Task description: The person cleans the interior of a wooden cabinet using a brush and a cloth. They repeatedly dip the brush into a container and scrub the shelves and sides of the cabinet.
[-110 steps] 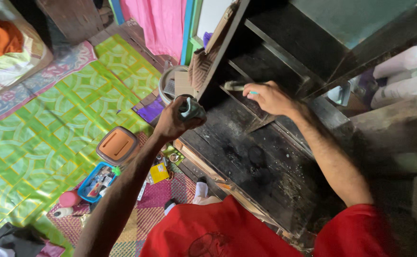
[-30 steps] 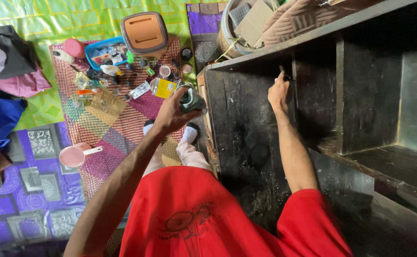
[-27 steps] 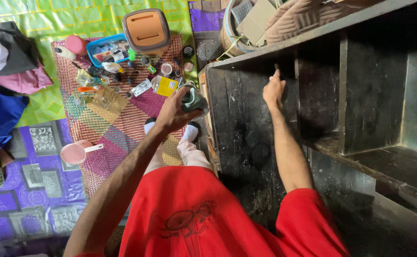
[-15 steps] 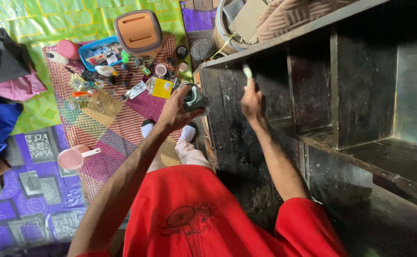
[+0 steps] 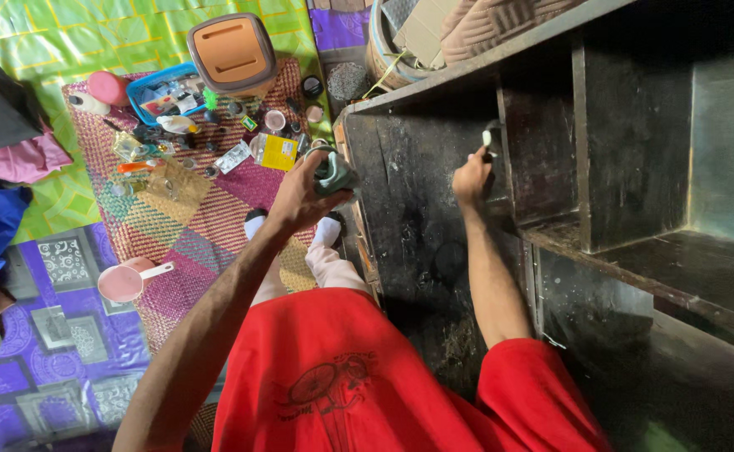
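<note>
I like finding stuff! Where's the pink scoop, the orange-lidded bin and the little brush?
pink scoop [image 5: 122,282], head view, on its bowl.
orange-lidded bin [image 5: 230,48], head view, on the lid.
little brush [image 5: 487,138], head view, on its pale tip.

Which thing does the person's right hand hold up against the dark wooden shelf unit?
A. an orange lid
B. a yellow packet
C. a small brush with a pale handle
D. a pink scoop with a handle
C: the right hand grips a small brush, its pale handle rising from the fist against the shelf unit, while the left hand holds a small grey-green tin.
</note>
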